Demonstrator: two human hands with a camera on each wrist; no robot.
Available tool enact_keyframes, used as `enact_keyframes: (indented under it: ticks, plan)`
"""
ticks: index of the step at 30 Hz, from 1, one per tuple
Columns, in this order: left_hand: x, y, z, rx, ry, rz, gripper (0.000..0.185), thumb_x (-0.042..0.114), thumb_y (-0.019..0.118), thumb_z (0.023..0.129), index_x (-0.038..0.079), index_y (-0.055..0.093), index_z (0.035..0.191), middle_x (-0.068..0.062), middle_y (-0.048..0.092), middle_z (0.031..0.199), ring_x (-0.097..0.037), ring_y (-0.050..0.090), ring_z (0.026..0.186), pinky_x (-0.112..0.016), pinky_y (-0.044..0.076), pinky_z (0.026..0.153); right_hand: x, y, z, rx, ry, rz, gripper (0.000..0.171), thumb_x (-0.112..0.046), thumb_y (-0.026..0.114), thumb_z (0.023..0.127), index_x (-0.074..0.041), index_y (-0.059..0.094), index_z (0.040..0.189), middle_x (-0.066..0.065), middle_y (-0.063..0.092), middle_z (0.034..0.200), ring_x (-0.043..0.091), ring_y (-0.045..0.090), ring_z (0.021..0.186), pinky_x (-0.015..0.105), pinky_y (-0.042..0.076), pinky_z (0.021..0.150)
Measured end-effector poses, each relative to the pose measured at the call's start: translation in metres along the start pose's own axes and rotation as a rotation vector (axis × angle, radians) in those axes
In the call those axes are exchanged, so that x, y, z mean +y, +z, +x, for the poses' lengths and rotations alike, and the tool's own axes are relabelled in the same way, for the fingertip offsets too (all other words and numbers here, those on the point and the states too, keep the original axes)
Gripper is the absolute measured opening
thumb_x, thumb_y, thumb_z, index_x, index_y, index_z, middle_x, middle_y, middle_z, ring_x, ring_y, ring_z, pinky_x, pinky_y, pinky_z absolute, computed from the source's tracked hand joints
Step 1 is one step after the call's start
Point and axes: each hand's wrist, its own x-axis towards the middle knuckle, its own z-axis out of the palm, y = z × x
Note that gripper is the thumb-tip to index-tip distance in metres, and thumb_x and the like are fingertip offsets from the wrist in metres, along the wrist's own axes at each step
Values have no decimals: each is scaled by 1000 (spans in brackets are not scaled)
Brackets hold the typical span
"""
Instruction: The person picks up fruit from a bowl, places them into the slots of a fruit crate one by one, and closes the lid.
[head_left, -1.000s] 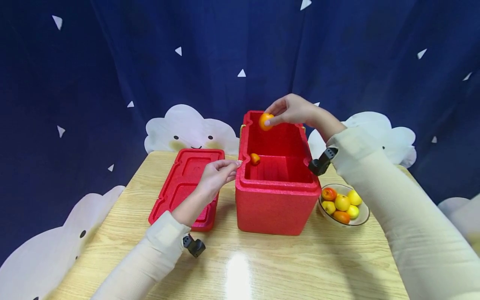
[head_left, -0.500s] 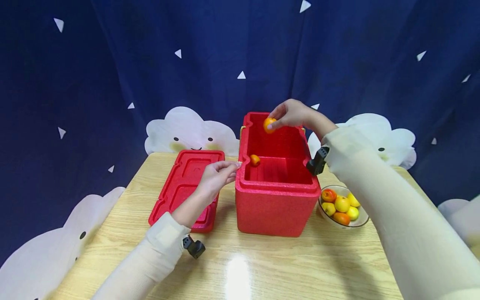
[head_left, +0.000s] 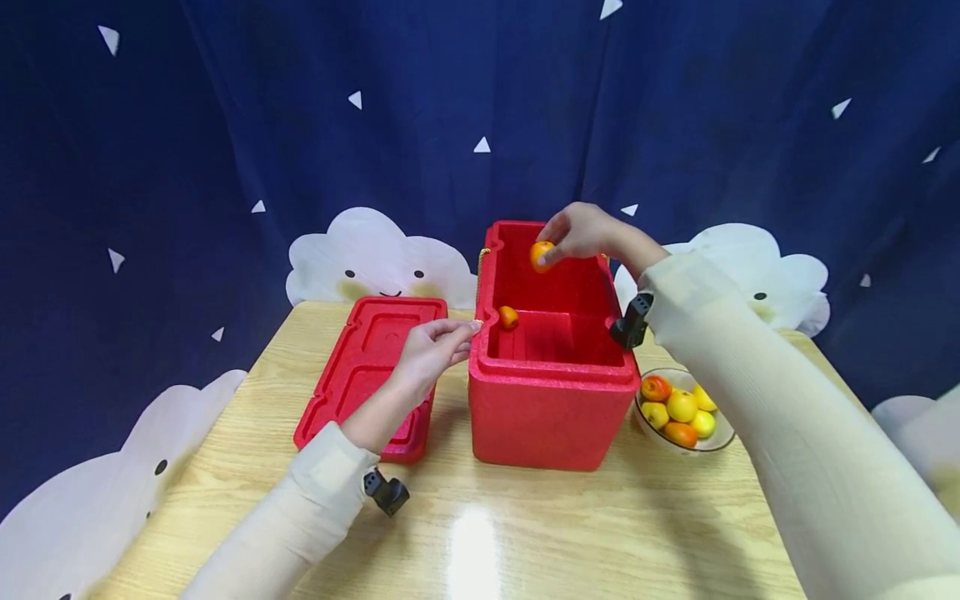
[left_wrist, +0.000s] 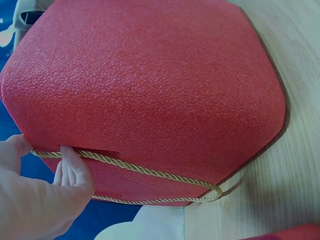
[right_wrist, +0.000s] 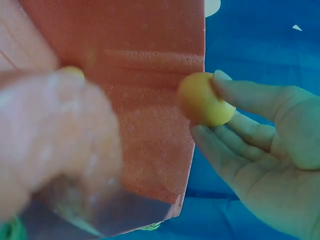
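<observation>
A red foam box (head_left: 551,421) stands uncovered on the wooden table. My left hand (head_left: 435,354) holds its left wall; in the left wrist view the thumb is at the rim and the fingers are beside a gold rope handle (left_wrist: 150,172). My right hand (head_left: 585,232) pinches a round orange fruit (head_left: 541,255) between thumb and fingers, over the box's far part. The right wrist view shows the same orange fruit (right_wrist: 204,100) at the fingertips. Inside, near the left wall, sits another orange fruit (head_left: 507,317).
Left of the box lies its red lid (head_left: 367,375), with moulded recesses. To the right is a bowl (head_left: 720,442) with several yellow and red-orange fruits (head_left: 682,406). A dark blue curtain (head_left: 420,158) with white cloud shapes hangs behind the table (head_left: 570,533).
My right hand has moved slightly right and lower over the box with the round orange fruit. My left hand stays at the box's left wall.
</observation>
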Motion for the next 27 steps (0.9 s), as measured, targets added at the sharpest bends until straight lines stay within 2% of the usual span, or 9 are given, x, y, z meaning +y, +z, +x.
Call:
enact_keyframes:
  ticks: [3, 7, 15, 20, 27]
  plan:
    - [1, 1, 1, -1, 9, -8, 35, 22, 62, 92, -1, 61, 120, -18, 66, 120, -11, 71, 85, -35, 55, 95, -4, -4, -1, 9, 30, -31, 45, -18, 71, 85, -4, 60, 126, 18, 62, 129, 32, 61, 112, 42, 52, 101]
    - [2, 2, 0, -5, 11, -16, 35, 20, 61, 93, -2, 60, 120, -19, 66, 121, -9, 70, 82, -34, 55, 94, -11, -14, -7, 29, 56, -14, 49, -19, 70, 86, -4, 56, 130, 19, 58, 133, 33, 59, 116, 43, 51, 102]
    - [3, 4, 1, 0, -2, -13, 36, 23, 63, 92, 1, 61, 120, -17, 66, 118, -8, 70, 82, -37, 53, 98, -18, -34, -31, 70, -9, 30, 50, -24, 70, 86, -7, 56, 131, 17, 59, 133, 33, 60, 116, 44, 52, 101]
    - [4, 5, 1, -2, -6, -13, 36, 24, 63, 92, 1, 61, 120, -16, 66, 118, -8, 69, 82, -36, 53, 98, -2, -39, -50, 105, -23, 31, 47, -26, 70, 86, -8, 59, 128, 17, 63, 127, 33, 62, 112, 44, 52, 100]
    - [3, 4, 0, 11, -9, -12, 36, 24, 63, 92, 0, 61, 120, -16, 67, 117, -7, 69, 81, -34, 54, 96, 41, -25, -72, 153, -36, 19, 41, -26, 70, 87, -6, 63, 122, 18, 66, 120, 30, 64, 104, 40, 58, 90]
